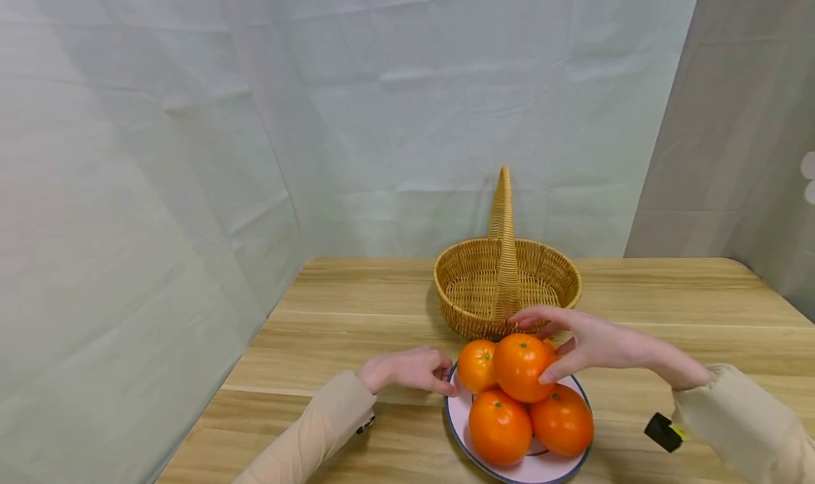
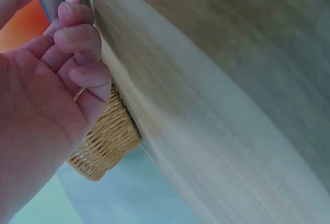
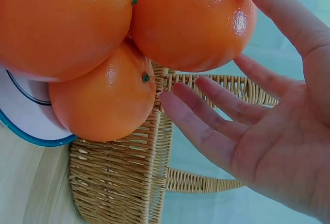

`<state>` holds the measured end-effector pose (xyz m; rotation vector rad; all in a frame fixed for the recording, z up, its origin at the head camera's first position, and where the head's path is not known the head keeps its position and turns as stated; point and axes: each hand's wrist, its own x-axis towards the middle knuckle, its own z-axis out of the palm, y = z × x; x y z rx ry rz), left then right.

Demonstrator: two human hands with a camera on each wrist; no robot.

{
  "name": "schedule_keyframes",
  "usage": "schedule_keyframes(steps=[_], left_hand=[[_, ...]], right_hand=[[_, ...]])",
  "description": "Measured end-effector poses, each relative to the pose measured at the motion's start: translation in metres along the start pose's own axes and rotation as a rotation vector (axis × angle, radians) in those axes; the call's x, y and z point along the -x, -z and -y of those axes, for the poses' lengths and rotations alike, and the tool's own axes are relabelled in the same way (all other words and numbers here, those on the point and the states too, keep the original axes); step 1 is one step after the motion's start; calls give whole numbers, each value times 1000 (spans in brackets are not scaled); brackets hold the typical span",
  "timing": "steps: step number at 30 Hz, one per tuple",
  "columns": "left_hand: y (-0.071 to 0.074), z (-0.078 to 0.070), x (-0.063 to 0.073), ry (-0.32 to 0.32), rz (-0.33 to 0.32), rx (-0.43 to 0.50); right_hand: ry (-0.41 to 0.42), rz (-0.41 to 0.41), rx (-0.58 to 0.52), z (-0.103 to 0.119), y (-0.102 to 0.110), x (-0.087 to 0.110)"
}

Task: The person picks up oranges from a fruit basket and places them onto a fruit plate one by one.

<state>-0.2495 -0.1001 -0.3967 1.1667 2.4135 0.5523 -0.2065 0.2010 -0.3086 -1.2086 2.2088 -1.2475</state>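
Several large glossy oranges are heaped on a white plate (image 1: 455, 415) with a dark blue rim. My left hand (image 1: 410, 369) pinches the plate's left edge, thumb on the rim and the other fingers curled beneath it, as the left wrist view shows. Spread around the right side of the top orange (image 1: 523, 366) is my right hand (image 1: 595, 340). Its thumb and index fingertip are right at the fruit's surface, while the other fingers (image 3: 203, 134) reach out straight below it in the right wrist view. Beneath the top orange sit a smaller orange (image 1: 476, 367) at left and two bigger ones in front.
A wicker basket (image 1: 465, 318) with a tall arched handle (image 1: 506, 257) stands right behind the plate, nothing inside it. Both rest on a wood-grain table (image 1: 356, 314). Pale cloth hangs behind and to the left. A black wrist device (image 1: 663, 432) hangs by the right sleeve.
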Motion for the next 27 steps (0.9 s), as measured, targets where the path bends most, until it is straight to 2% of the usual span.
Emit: schedule_keyframes(steps=[10,19,23,27], left_hand=[[4,1,3,14,-17,25],[21,4,12,25,-37,17],[26,7,14,8,-49,-7],[30,9,15,10,-66,-23]], right_hand=[[-34,-47,38,-1,5,8],[-36,-100,62,-8,18,19],[-32,-160,77,-14,24,21],[-3,-269,133,-21,30,23]])
